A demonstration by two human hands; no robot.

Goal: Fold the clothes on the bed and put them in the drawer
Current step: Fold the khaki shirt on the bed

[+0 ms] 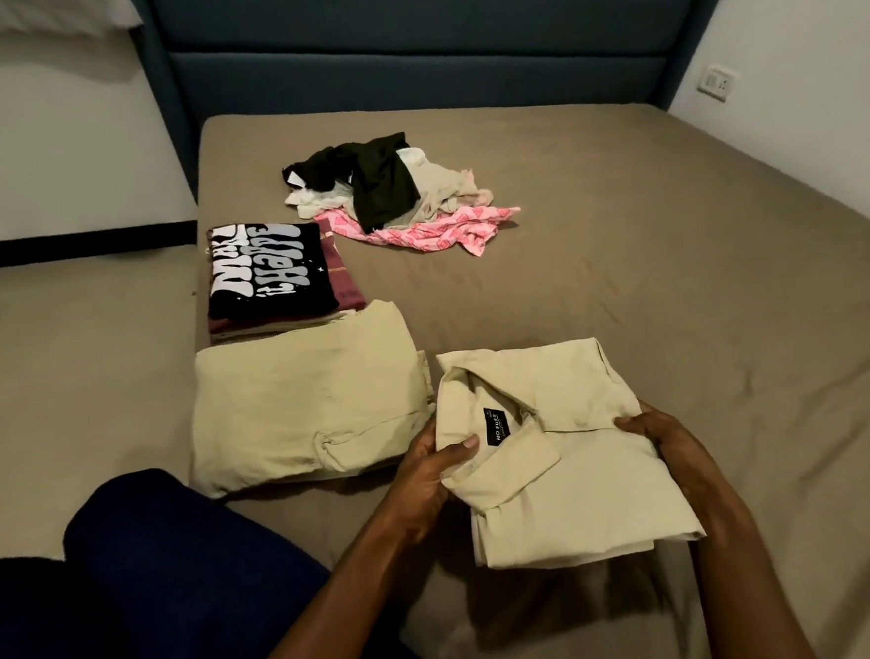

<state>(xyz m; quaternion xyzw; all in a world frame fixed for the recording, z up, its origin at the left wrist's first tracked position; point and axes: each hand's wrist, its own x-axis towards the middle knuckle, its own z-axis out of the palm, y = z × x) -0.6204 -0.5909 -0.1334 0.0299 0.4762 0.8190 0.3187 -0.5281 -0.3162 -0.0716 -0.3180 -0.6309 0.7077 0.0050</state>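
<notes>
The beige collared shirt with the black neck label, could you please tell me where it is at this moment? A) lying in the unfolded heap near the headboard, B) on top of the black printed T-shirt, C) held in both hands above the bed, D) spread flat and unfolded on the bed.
C: the folded beige collared shirt is gripped at its sides by the left hand and the right hand, casting a shadow on the bed beneath.

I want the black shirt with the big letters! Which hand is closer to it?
Left. The left hand grips the beige collared shirt on the side facing the black printed T-shirt; the right hand grips its far side.
</notes>
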